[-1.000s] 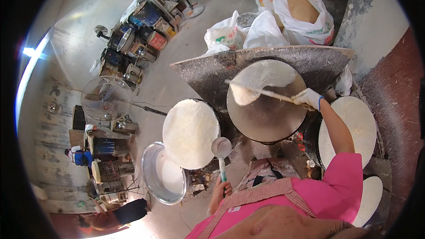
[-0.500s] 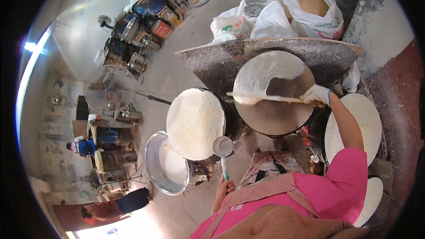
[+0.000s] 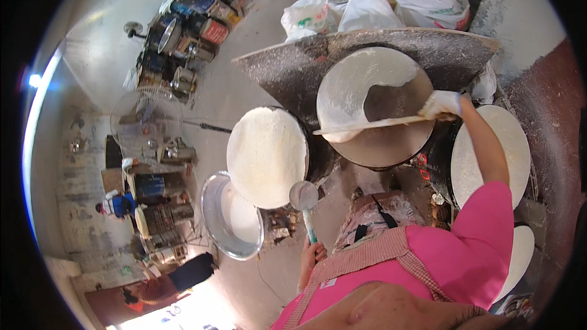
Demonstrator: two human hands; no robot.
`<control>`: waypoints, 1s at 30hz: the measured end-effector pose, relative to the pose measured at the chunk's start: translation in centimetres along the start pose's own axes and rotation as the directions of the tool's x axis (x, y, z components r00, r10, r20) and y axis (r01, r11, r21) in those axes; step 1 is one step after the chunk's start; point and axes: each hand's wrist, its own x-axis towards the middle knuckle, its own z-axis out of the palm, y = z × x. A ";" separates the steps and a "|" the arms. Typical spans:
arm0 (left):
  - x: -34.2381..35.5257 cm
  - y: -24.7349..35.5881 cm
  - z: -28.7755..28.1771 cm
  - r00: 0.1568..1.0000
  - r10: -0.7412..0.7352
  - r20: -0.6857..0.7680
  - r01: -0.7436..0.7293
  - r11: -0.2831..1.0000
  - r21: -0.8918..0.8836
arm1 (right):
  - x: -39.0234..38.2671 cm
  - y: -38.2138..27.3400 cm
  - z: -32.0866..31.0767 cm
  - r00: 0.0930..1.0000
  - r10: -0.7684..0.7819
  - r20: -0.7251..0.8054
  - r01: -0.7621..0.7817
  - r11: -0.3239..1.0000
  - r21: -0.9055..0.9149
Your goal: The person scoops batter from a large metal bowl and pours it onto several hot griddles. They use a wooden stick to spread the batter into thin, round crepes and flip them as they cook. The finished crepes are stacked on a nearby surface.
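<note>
My right hand (image 3: 441, 106), in a white glove, grips one end of a long flat wooden spreader (image 3: 374, 124). The spreader lies across a round griddle (image 3: 386, 152). A thin coat of white batter (image 3: 348, 82) covers the griddle's far and left side, with a wet lump under the spreader's left end. Bare dark surface shows in the middle and near side. My left hand (image 3: 313, 253) is closed round the pale green handle of a ladle (image 3: 304, 195), held in front of the left griddle. On that left griddle lies a pale round sheet (image 3: 267, 156).
A metal basin (image 3: 211, 225) of white batter stands at the left. Other round pale sheets (image 3: 494, 153) lie at the right. Behind the griddle rises a dark board (image 3: 281, 67), with white bags (image 3: 370, 9) beyond. A fan (image 3: 147, 122) and two people are farther left.
The spreader has turned on the griddle, its left end nearer me and its held end farther away. Batter reaches a little farther round the left side. My left hand still holds the ladle.
</note>
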 end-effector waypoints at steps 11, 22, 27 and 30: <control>-2.0 1.0 -0.7 1.000 -0.013 -0.014 0.014 0.999 0.032 | 3.4 -2.6 -0.2 0.984 -0.037 -0.176 0.038 0.999 0.007; -1.1 7.5 -5.9 0.994 -0.060 0.087 0.045 0.986 0.161 | -23.7 13.1 18.9 0.737 0.501 -0.455 -0.090 0.739 0.668; -2.2 9.6 -9.0 0.973 -0.090 0.213 0.041 0.974 0.224 | -6.0 8.0 37.9 0.462 0.228 -0.857 0.251 0.893 0.373; -3.4 10.7 -9.6 0.963 -0.118 0.244 0.052 0.964 0.261 | 1.0 0.2 40.8 0.349 0.076 -0.934 0.323 0.926 0.196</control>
